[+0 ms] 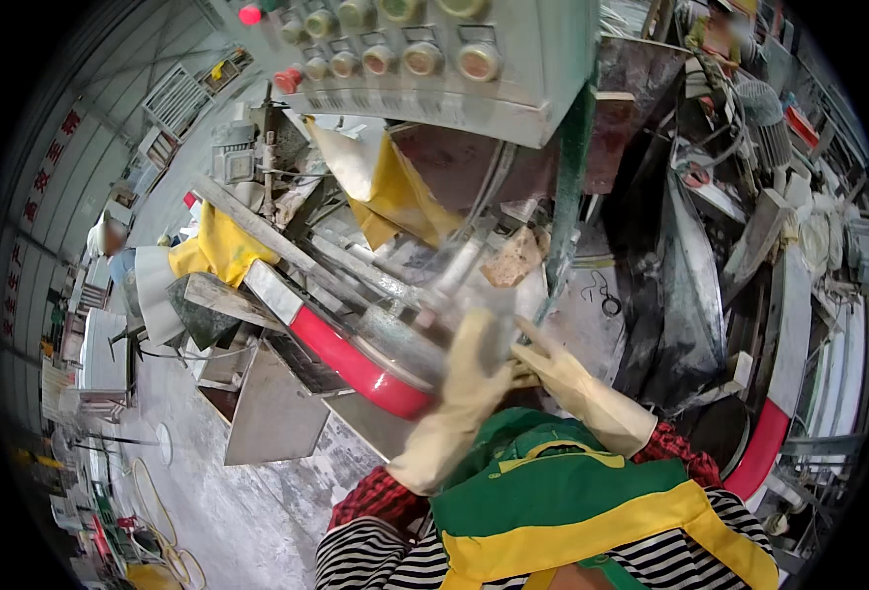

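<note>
Both my hands wear cream rubber gloves and are close together in front of my chest. My left hand (472,379) points upward next to the red curved guard (356,364), its fingers smeared by motion. Just to its right, my right hand (577,382) has bent fingers, with one reaching up toward the left. A blurred greyish piece (500,336) shows between the two gloves, and its kind cannot be made out. Beyond the hands are a dusty grey roller-like machine part (405,339) and a rough tan slab piece (516,258).
A control box (424,69) with rows of round buttons hangs ahead on a green post (570,187). Yellow cloth (220,246) drapes at left. A large dark curved panel (690,285) and a second red guard (757,450) stand at right. Other people are far left and upper right.
</note>
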`<state>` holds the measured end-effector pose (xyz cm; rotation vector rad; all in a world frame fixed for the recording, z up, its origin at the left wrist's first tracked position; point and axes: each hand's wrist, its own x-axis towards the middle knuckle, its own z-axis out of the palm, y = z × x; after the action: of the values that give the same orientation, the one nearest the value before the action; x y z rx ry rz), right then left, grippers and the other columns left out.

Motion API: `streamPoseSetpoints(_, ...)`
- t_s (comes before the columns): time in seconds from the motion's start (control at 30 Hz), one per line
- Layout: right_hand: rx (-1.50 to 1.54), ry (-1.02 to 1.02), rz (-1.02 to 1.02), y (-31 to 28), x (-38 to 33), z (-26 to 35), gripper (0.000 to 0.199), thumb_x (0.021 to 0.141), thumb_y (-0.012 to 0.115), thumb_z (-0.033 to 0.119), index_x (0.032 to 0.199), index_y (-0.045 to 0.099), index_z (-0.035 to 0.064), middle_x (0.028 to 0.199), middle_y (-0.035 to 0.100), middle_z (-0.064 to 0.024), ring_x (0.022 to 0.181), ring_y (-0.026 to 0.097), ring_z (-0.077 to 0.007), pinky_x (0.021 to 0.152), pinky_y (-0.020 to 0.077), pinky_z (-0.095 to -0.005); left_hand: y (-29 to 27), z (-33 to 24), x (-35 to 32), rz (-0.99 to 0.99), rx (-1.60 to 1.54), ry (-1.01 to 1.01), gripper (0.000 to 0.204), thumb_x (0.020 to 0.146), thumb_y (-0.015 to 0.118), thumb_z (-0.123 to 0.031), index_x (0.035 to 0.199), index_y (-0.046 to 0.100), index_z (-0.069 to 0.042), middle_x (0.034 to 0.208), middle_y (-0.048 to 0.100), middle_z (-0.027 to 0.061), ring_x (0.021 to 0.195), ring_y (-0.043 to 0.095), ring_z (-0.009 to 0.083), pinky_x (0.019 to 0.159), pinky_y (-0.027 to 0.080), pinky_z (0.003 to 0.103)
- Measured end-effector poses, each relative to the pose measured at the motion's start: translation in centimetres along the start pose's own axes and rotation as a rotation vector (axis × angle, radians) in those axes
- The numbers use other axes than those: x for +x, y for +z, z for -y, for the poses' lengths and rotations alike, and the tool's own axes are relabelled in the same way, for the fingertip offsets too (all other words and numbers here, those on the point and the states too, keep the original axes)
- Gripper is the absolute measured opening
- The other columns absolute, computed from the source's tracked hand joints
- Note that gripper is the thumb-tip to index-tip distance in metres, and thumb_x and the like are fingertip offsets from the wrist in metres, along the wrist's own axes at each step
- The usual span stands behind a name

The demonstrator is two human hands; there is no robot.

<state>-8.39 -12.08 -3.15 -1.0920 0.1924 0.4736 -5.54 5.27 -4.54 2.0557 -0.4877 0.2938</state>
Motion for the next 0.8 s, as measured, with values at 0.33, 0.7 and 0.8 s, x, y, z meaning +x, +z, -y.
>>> streamPoseSetpoints(0.33, 0.174, -0.733, -0.937, -18.6, -10.2, -2.2, 0.067, 0.094, 0.062, 0.004, 0.154, 0.034, 0.002, 0.142, 0.055, -0.0084, 0.127, 0.053, -0.0182, 0.105, 0.043, -0.0303, 4.5, -6.4, 1.5, 0.78, 0.036, 0.406, 0.055, 0.078, 0.074, -0.002, 0.131, 0.057, -0.001, 0.137, 0.055, 0.0259, 0.13, 0.05, 0.0449, 0.111, 0.04, 0.046)
streamPoseSetpoints(0.7, 0.158, -0.708, -1.949, -42.1, -31.0, -12.3, 0.061, 0.077, 0.06, -0.011, 0.135, 0.044, 0.0032, 0.111, 0.061, -0.0081, 0.09, 0.063, -0.0198, 0.072, 0.054, -0.0323, -9.7, 20.3, -1.3, 0.012, 0.63, -0.23, 0.054, 0.093, 0.067, -0.016, 0.142, 0.05, 0.001, 0.143, 0.054, 0.0199, 0.13, 0.052, 0.0305, 0.113, 0.037, 0.037)
streamPoseSetpoints(0.8, 0.133, -0.566, -2.084, -46.0, -32.2, -13.8, 0.06, 0.077, 0.063, -0.01, 0.134, 0.046, 0.0029, 0.1, 0.061, -0.0074, 0.081, 0.061, -0.0191, 0.063, 0.0518, -0.0334, -9.1, 22.1, -1.4, 0.04, 0.813, -0.162, 0.055, 0.093, 0.068, -0.017, 0.142, 0.05, 0.002, 0.142, 0.054, 0.0202, 0.129, 0.052, 0.0306, 0.112, 0.038, 0.037)
